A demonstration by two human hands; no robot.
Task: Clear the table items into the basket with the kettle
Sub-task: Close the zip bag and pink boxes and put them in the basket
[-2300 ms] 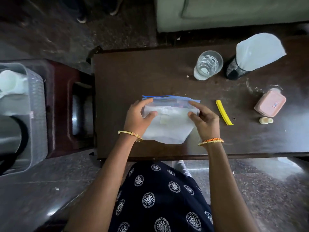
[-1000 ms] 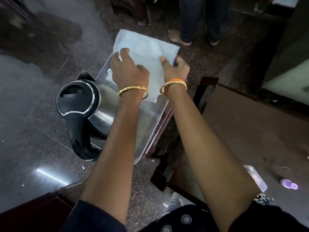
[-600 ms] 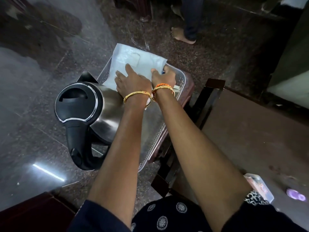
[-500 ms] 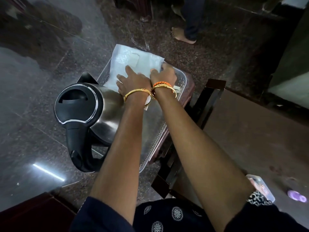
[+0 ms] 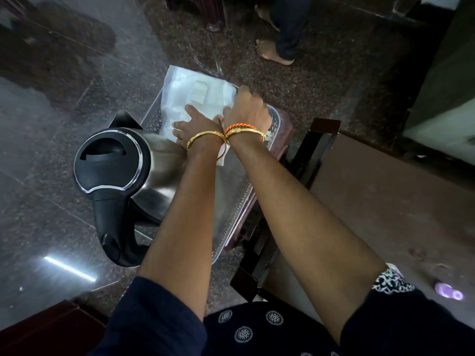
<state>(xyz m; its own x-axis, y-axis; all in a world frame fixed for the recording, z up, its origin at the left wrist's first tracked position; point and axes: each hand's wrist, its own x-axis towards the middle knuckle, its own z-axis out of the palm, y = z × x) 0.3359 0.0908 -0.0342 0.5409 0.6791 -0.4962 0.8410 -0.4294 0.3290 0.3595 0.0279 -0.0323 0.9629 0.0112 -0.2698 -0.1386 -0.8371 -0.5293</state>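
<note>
Lying under both hands, the plastic bag (image 5: pixel 205 98) rests in the basket (image 5: pixel 151 113) beside the kettle (image 5: pixel 123 170). The left hand (image 5: pixel 198 127) presses it with spread fingers; the right hand (image 5: pixel 248 111) curls over its edge. The right fingertips are hidden, so their grip is unclear.

Glossy steel kettle (image 5: pixel 156 181), clear plastic bag (image 5: pixel 198 98), perforated plastic basket (image 5: pixel 151 116)

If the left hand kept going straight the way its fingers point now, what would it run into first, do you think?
The left hand already lies flat on the plastic bag in the basket, fingers pointing toward the far end. Going on, it would likely slide along the bag to the basket's far rim, though depth is unclear.
</note>
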